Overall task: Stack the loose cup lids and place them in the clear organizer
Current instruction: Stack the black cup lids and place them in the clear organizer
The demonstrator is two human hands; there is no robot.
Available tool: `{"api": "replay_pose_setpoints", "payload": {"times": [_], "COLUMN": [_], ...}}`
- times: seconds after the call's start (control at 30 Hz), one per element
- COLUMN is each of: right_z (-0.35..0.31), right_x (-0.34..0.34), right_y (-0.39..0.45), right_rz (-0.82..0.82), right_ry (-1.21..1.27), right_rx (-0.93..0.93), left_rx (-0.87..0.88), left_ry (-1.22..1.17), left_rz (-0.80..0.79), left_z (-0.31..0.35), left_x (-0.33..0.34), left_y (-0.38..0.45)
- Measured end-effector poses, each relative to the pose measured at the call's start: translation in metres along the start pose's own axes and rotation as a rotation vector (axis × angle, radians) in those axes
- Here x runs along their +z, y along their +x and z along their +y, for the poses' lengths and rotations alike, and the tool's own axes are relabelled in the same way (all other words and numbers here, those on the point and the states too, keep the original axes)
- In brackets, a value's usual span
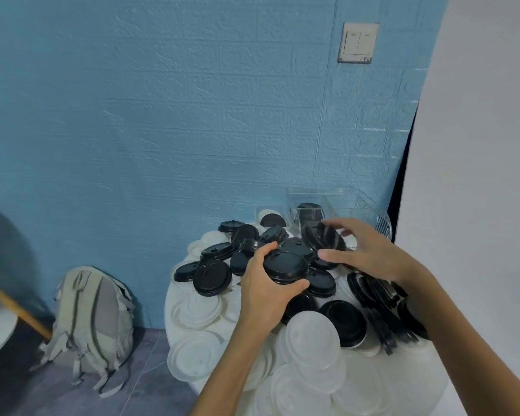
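Note:
A heap of loose black cup lids [212,277] and translucent white lids [312,337] covers a small round white table [174,298]. My left hand [263,291] grips a short stack of black lids [285,267] between thumb and fingers, over the middle of the heap. My right hand [364,250] pinches a single black lid [321,237], tilted on edge, just right of and above that stack. The clear organizer [342,205] stands at the table's far side against the wall, with a stack of black lids [308,213] inside its left part.
A blue brick-patterned wall runs behind the table, and a white wall lies to the right. A grey backpack [93,322] leans on the floor to the left, beside a slanted wooden leg [15,307]. A row of black lids on edge [379,307] lies under my right forearm.

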State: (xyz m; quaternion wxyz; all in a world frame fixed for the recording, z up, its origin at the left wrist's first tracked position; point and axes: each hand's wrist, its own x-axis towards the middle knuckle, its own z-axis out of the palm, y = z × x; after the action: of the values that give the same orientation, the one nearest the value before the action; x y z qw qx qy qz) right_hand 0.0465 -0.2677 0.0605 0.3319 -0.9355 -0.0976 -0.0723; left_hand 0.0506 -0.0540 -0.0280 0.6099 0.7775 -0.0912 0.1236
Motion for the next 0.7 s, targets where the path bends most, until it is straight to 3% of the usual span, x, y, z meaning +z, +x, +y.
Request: {"api": "replay_pose_setpoints", "payload": {"times": [0.17, 0.53, 0.7], "right_z": [-0.026, -0.033, -0.039], "right_x": [0.026, 0.043, 0.039], "right_y": [-0.001, 0.006, -0.001], "right_rz": [-0.207, -0.190, -0.224], "right_ry": [0.183, 0.272, 0.390], "right_rx": [-0.066, -0.016, -0.046], "left_rx": [0.022, 0.057, 0.072], "left_ry": [-0.035, -0.054, -0.090], "left_rz": [-0.017, -0.074, 0.008], "left_z": [0.002, 0.002, 0.007], "left_x": [0.005, 0.004, 0.005], "left_y": [0.001, -0.002, -0.002]}}
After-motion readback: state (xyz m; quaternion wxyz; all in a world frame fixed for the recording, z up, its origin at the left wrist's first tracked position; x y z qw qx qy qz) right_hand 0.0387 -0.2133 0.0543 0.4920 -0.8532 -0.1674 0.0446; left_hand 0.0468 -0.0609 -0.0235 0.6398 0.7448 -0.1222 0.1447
